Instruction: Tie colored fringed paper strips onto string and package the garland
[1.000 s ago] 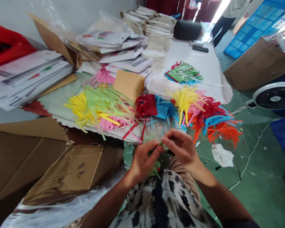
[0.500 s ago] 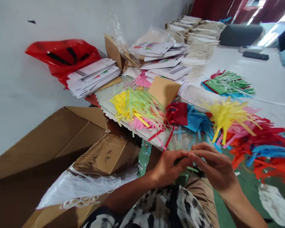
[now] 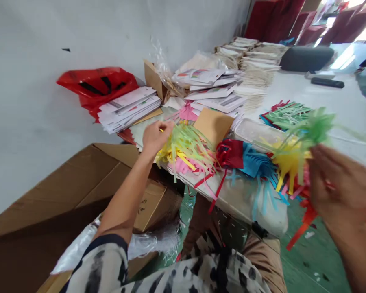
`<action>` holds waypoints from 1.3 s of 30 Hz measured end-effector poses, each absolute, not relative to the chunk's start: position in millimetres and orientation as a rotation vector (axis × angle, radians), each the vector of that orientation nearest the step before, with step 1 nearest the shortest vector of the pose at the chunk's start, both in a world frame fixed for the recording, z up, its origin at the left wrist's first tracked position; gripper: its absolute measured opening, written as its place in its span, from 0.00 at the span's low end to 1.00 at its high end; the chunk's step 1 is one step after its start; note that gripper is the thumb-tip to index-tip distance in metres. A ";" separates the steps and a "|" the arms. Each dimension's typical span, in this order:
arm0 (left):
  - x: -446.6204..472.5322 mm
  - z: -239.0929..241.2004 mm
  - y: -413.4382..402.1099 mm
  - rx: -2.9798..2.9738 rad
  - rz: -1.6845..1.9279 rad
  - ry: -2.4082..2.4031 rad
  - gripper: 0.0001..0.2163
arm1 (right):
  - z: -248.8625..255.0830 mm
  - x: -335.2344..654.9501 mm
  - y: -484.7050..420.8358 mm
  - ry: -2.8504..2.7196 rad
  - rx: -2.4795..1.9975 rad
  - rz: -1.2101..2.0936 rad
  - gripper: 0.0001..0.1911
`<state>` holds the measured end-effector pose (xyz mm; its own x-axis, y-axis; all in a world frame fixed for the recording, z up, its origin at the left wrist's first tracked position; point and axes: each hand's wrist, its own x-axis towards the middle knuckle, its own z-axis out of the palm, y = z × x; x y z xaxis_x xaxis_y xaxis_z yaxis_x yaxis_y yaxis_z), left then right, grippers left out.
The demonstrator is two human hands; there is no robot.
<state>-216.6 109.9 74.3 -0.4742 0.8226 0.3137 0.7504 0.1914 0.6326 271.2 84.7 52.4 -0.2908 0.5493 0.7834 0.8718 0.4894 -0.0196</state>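
At the far right, my right hand (image 3: 341, 183) is closed around a green tissue tassel (image 3: 319, 126), its cut strips fanning upward and blurred by motion. My left hand (image 3: 155, 138) reaches over the table edge, thumb and fingers pinched at the upper left of the light-green fringed paper (image 3: 190, 138). Its fingertips partly hide what they grip. Yellow fringed paper (image 3: 166, 154) and pink fringed paper (image 3: 184, 165) lie under the green. Beside them are a red fringed bundle (image 3: 232, 154) and a blue one (image 3: 258, 162). A yellow tassel (image 3: 288, 156) hangs behind my right hand.
Stacked white printed packets (image 3: 215, 91) and a red plastic bag (image 3: 99, 87) are at the back by the wall. A clear tray (image 3: 251, 132) and a brown envelope (image 3: 215, 124) lie mid-table. An open cardboard box (image 3: 64, 191) stands at the left below the table.
My hands were together over my lap and have moved apart. The right went right and up with the green tassel; the left went left to the fringed paper pile. The view shifted slightly.
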 end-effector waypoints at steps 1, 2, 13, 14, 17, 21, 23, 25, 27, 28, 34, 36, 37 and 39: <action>-220.8 68.5 121.0 1.507 1.102 2.323 0.13 | 42.8 267.9 89.7 -2.039 -1.145 -0.581 0.22; -222.3 62.9 129.9 1.465 1.097 2.277 0.13 | 33.6 264.0 92.2 -2.103 -1.147 -0.600 0.20; -199.2 114.3 94.1 1.565 1.401 1.276 0.07 | 55.5 233.0 41.9 -2.147 -0.925 -0.332 0.13; -190.3 123.2 83.2 1.610 1.305 1.203 0.07 | 65.7 227.1 35.1 -2.116 -0.898 -0.265 0.17; -149.6 143.2 51.0 1.851 0.975 1.053 0.09 | 96.2 207.0 12.8 -2.048 -0.851 -0.049 0.27; -87.1 153.1 18.6 2.278 0.679 0.981 0.09 | 121.8 182.0 -9.2 -2.080 -0.820 0.312 0.35; -66.3 154.2 9.4 2.412 0.599 0.922 0.08 | 123.7 173.7 -13.1 -2.085 -0.833 0.520 0.33; -55.5 155.7 5.2 2.452 0.558 0.840 0.08 | 118.9 171.0 -13.4 -2.093 -0.854 0.729 0.24; -52.5 158.0 5.4 2.420 0.505 0.790 0.08 | 110.1 175.7 -12.3 -2.133 -0.900 0.863 0.12; -52.8 159.0 6.9 2.386 0.467 0.786 0.09 | 105.3 181.0 -11.6 -2.161 -0.933 0.884 0.08; -57.7 154.8 23.3 2.103 0.380 0.799 0.12 | 98.1 241.8 -7.2 -2.242 -1.222 0.616 0.19; -54.8 151.2 26.6 2.094 0.374 0.780 0.13 | 109.2 258.4 -10.0 -2.227 -1.164 0.645 0.33; -51.9 149.6 27.2 2.111 0.359 0.761 0.12 | 115.9 262.5 -12.6 -2.218 -1.083 0.719 0.37; -44.0 147.2 26.8 2.168 0.325 0.702 0.10 | 127.1 260.1 -18.5 -2.219 -0.925 0.853 0.41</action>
